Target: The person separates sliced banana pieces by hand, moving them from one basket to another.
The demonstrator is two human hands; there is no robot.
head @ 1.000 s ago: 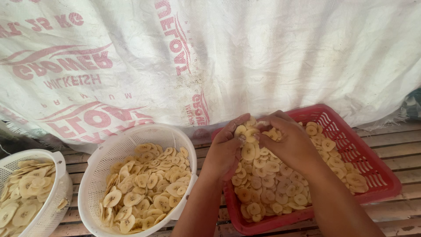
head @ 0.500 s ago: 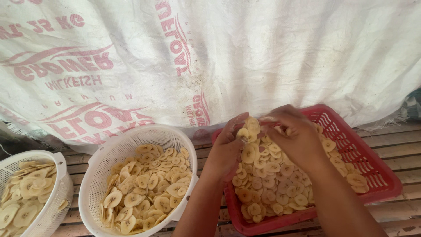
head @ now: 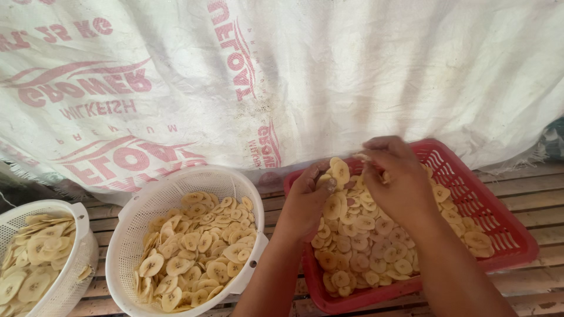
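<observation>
two hands at work over a red mesh tray (head: 505,217) of pale banana slices (head: 364,246), close together at the tray's far left corner. left hand (head: 305,199) curled shut on a small stack of slices (head: 336,173), thumb pressed on the top one. right hand (head: 396,179) just beside it, fingers bunched over the stack's right edge, pinched on something small and pale; cannot tell whether slice or scrap. stack directly between the two palms, touching both, held a little above the loose layer in the tray. tray's long axis running from near left toward far right, so spread slices lying mostly to the right and nearer side of the hands, closer to the right forearm. left of the tray, just beside it, a white round colander (head: 141,235) heaped with slices; farther left, a second white basket (head: 76,226), partly out of view. behind everything, a white printed sack cloth (head: 352,70); underneath, wooden slats (head: 529,182).
</observation>
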